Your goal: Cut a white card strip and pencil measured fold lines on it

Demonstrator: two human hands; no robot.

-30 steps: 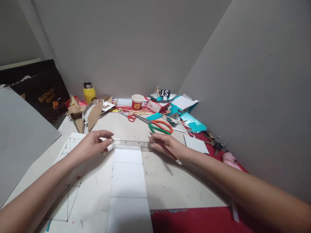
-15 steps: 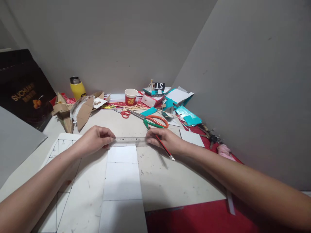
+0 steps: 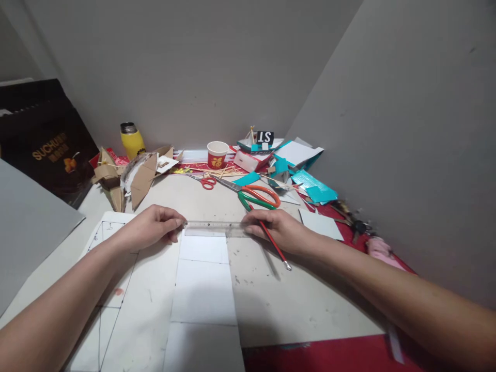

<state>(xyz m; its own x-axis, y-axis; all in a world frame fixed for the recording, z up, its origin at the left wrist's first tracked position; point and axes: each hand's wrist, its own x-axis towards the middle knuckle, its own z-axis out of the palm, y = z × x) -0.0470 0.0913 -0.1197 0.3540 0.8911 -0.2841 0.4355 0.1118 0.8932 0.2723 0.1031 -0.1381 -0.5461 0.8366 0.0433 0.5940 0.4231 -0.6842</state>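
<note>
A clear ruler point(image 3: 215, 226) lies across the far end of a white card strip point(image 3: 205, 292), which has several cross lines drawn on it. My left hand point(image 3: 155, 227) pinches the ruler's left end between thumb and fingers. At its right end, the thumb and fingers of my right hand point(image 3: 282, 230) are closed on the ruler. A red and black pencil point(image 3: 274, 245) is also in my right hand, slanting down to the right. Under my left forearm lies a white sheet point(image 3: 112, 326) with black drawn lines, partly hidden by the arm.
Beyond my right hand lie large scissors point(image 3: 261, 197) with orange and green handles, beside small red scissors point(image 3: 208, 182). A paper cup point(image 3: 217, 155), a yellow bottle point(image 3: 132, 143), cardboard pieces point(image 3: 144, 183) and teal scraps point(image 3: 315, 187) line the back. Grey walls point(image 3: 217, 67) rise behind and right.
The camera view has turned slightly left, so everything sits further right in the picture. Both hands keep their hold on the ruler, which stays at the strip's far end.
</note>
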